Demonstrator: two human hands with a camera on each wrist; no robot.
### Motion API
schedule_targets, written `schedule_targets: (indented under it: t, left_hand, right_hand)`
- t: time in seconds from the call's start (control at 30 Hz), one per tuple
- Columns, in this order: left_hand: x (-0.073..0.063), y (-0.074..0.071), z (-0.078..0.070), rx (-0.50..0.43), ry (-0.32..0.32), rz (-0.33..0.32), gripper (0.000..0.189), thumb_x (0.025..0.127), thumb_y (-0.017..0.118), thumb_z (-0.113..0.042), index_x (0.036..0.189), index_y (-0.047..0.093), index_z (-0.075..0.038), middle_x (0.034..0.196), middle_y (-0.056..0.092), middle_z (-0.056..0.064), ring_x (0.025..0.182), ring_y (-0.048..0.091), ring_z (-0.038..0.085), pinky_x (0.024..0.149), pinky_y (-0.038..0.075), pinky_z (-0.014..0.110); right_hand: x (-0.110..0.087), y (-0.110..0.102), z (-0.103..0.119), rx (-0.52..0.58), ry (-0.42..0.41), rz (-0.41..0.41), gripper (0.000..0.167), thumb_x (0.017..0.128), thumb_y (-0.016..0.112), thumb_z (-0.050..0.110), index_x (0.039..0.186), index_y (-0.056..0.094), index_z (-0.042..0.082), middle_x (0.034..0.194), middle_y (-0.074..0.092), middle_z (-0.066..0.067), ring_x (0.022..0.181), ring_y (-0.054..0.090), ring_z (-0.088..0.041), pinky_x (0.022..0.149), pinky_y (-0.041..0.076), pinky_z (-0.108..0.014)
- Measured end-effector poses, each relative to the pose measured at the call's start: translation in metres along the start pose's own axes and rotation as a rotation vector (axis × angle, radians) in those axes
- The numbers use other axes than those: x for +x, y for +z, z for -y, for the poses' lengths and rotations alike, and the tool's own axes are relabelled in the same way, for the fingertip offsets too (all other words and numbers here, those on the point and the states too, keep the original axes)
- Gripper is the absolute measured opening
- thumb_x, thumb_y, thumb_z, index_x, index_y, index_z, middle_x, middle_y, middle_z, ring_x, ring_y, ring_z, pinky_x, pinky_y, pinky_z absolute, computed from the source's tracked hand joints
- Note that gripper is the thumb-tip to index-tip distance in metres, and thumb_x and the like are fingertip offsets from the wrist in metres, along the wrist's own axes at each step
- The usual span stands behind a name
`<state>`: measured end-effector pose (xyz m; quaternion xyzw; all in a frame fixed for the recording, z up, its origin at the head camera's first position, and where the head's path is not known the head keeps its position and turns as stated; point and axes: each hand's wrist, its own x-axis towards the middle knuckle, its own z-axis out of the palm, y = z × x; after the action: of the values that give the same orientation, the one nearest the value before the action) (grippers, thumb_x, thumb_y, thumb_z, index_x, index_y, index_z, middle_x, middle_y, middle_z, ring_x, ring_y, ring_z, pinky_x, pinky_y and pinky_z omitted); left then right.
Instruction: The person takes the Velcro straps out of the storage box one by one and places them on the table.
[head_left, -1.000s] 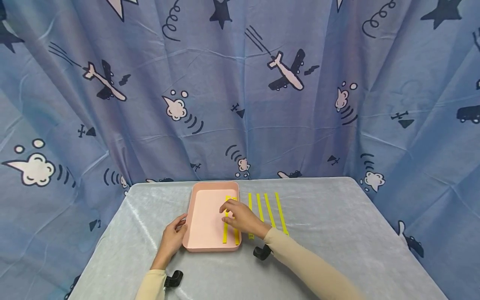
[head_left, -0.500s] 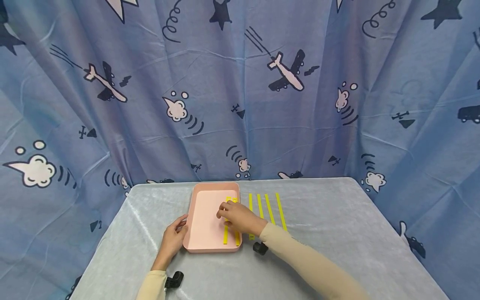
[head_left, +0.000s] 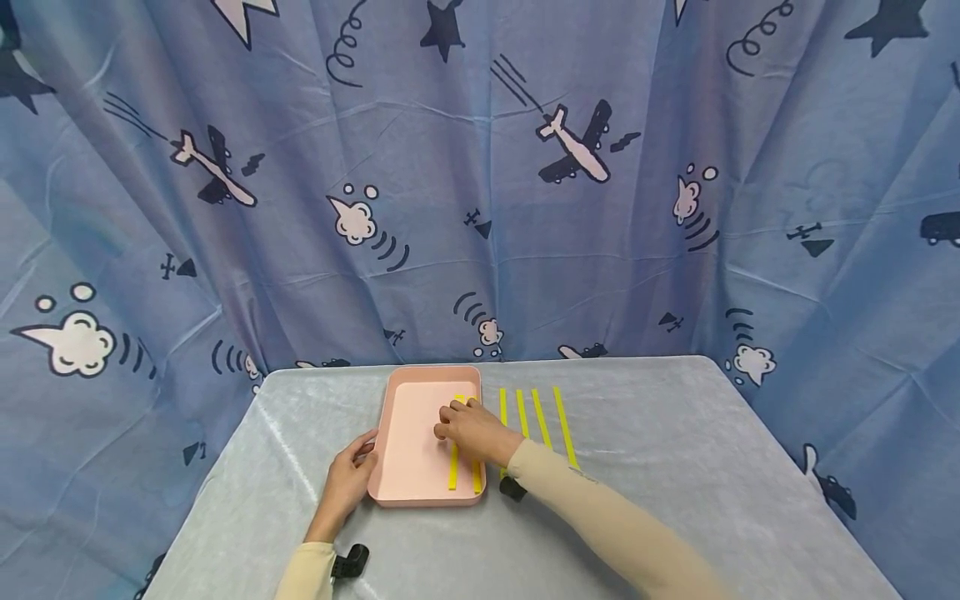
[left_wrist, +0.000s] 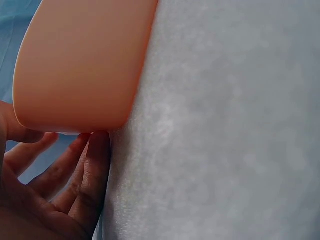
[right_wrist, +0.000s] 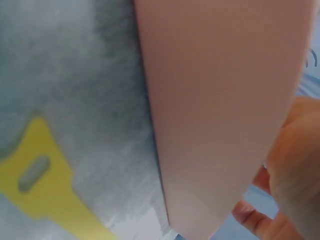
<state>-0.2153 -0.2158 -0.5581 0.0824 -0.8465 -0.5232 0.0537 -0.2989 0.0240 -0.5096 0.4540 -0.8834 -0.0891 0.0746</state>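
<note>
Yellow strips lie inside the pink tray, partly under the right hand; its fingers are bent, but whether they pinch anything I cannot tell. The left hand, fingers relaxed, touches the tray's side. Pressing there could slide the tray; a dragging right sleeve could skew the slotted strips on the desk.

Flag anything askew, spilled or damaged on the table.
Nothing visible looks spilled or damaged. Only mild oddity: the rightmost yellow strip on the table sits farther from its neighbor than the other three strips do from each other. The right hand hides part of the strips in the tray.
</note>
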Motion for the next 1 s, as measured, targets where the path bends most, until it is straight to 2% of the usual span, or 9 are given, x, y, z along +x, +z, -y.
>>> schedule_targets:
  t: [0.13,0.3,0.63,1.0]
  left_hand:
    - [-0.001,0.000,0.001,-0.003,-0.002,-0.001,0.042,0.100,0.053,-0.015,0.142,0.053,-0.015,0.131,0.061,0.019,0.118,0.061,0.033,0.093,0.053,0.045]
    - [0.000,0.000,0.001,-0.005,0.001,-0.004,0.042,0.100,0.053,-0.016,0.142,0.053,-0.015,0.131,0.061,0.020,0.117,0.062,0.034,0.092,0.053,0.044]
    - [0.001,0.001,-0.001,-0.005,0.013,-0.014,0.043,0.099,0.053,-0.014,0.141,0.054,-0.013,0.129,0.063,0.020,0.114,0.064,0.032,0.089,0.054,0.041]
    - [0.000,0.001,-0.001,-0.008,0.013,-0.027,0.042,0.099,0.054,-0.013,0.140,0.055,-0.012,0.127,0.063,0.020,0.113,0.064,0.033,0.088,0.055,0.039]
  right_hand:
    - [0.005,0.005,0.002,-0.001,0.005,0.017,0.013,0.096,0.063,0.023,0.103,0.070,0.033,0.099,0.059,0.008,0.095,0.054,-0.013,0.076,0.040,-0.029]
    - [0.011,0.007,0.006,0.027,-0.005,-0.001,0.011,0.097,0.061,0.026,0.097,0.072,0.031,0.096,0.060,0.008,0.093,0.056,-0.012,0.079,0.044,-0.031]
    - [0.014,0.012,0.012,0.072,-0.027,0.048,0.016,0.096,0.063,0.022,0.104,0.067,0.034,0.104,0.061,0.009,0.101,0.055,-0.012,0.089,0.048,-0.035]
    - [0.011,0.015,0.014,-0.004,-0.092,-0.018,0.016,0.103,0.049,0.034,0.107,0.064,0.030,0.110,0.060,0.007,0.109,0.055,-0.014,0.091,0.046,-0.036]
